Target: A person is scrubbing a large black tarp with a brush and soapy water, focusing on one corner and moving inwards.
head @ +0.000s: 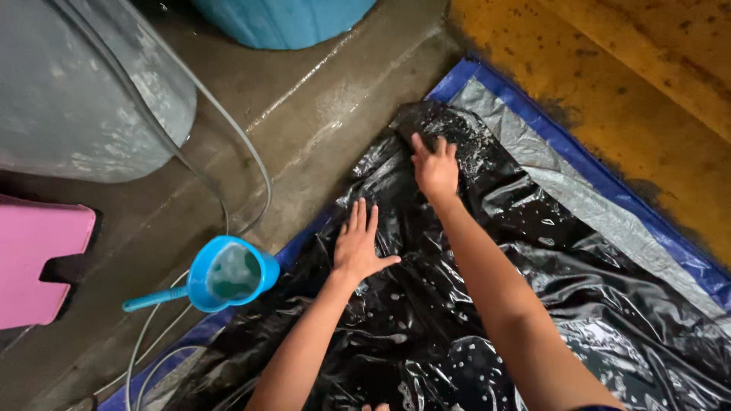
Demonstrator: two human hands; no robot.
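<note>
A wet, glossy black plastic sheet (457,320) lies crumpled on a blue and silver tarp (579,183) spread over the floor. My left hand (358,243) rests flat on the black sheet near its left edge, fingers spread. My right hand (434,166) presses palm-down on the sheet's far corner, fingers apart. Soapy droplets and foam speckle the sheet around both hands. Neither hand holds anything.
A blue dipper (225,275) with cloudy water sits on the wet concrete floor (320,129) left of the tarp. A clear hose (228,144) loops past a grey tub (84,91). A blue barrel (282,19) stands at the top, a pink stool (38,259) at far left.
</note>
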